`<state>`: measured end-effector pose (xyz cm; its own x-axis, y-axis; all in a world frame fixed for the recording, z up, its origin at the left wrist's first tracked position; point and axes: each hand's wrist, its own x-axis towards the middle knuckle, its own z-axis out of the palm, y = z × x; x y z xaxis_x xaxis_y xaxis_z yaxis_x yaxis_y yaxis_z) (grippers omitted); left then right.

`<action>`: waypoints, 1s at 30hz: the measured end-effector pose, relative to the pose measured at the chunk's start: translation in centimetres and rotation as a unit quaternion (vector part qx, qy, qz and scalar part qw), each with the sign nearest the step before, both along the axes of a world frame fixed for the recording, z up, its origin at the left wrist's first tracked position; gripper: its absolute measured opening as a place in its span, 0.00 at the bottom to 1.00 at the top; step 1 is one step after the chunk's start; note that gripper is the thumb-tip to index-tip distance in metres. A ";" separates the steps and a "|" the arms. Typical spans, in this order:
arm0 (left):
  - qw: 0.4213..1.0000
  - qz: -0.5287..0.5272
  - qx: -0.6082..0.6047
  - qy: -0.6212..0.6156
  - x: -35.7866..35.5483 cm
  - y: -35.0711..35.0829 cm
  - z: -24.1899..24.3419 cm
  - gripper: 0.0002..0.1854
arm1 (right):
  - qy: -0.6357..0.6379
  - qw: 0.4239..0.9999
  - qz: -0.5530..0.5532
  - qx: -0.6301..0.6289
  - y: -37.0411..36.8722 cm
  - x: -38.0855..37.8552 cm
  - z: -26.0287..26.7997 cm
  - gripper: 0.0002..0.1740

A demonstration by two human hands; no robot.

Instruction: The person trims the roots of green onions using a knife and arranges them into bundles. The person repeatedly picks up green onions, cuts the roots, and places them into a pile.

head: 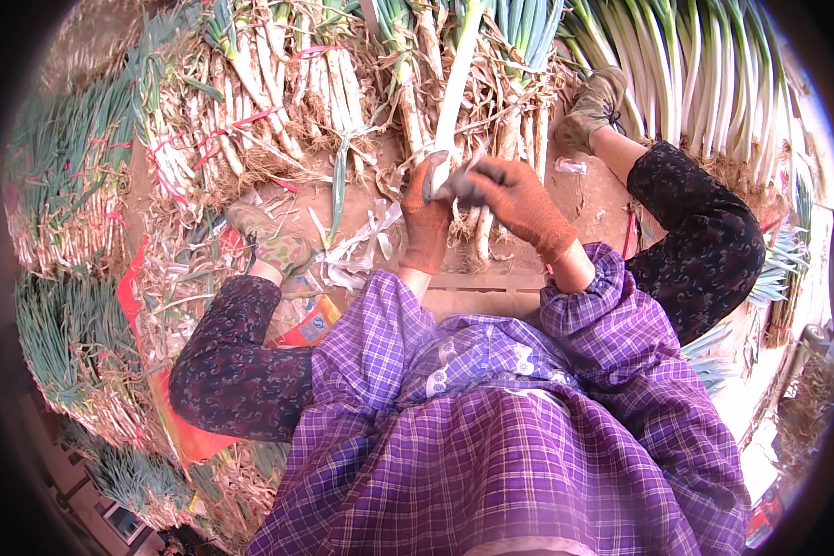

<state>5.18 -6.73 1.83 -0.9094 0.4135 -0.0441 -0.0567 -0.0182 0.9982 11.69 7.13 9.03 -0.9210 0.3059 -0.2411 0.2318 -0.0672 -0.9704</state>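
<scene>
My left hand [429, 208], in an orange work glove with dark fingertips, is closed around the lower white end of a large green onion [456, 90]. The stalk stretches away from me, its green part towards the upper rim of the picture. My right hand [511, 194], gloved the same way, is beside the left one with its fingers bent near the root end. A thin pale strip shows at its fingertips; whether the fingers grip it is unclear. Untrimmed green onions [410, 118] with dry skins and roots lie just beyond both hands.
Cleaned green onions [695, 90] lie in a row at upper right. Bundles with red ties [229, 132] lie at upper left, more bundles [76, 181] farther left. Peeled skins [361, 243] litter the ground between my shoes [591, 108]. A wooden edge [486, 283] is close before me.
</scene>
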 end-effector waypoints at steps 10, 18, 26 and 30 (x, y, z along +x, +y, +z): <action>0.987 0.044 -0.065 -0.142 0.9 -3.1 4.9 0.16 | -0.016 0.898 -0.116 -0.423 -2.2 -5.8 -5.1 0.18; 0.895 -0.212 -0.386 0.067 0.1 -10.2 7.6 0.27 | -0.005 0.978 -0.207 -0.006 -1.6 -5.4 -1.5 0.18; 0.961 -0.165 -0.146 -0.169 -1.8 0.6 7.9 0.29 | -0.007 0.963 -0.025 0.269 -8.1 3.3 1.8 0.18; 0.939 -0.112 -0.100 -0.309 -0.7 3.7 5.8 0.22 | -0.067 0.937 0.039 0.341 -6.5 6.8 2.3 0.20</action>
<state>4.50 -3.04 7.64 -0.5748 0.5186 -0.6330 -0.6069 0.2487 0.7548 18.44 0.60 11.32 -0.9220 0.3648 -0.1295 0.3338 0.5801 -0.7430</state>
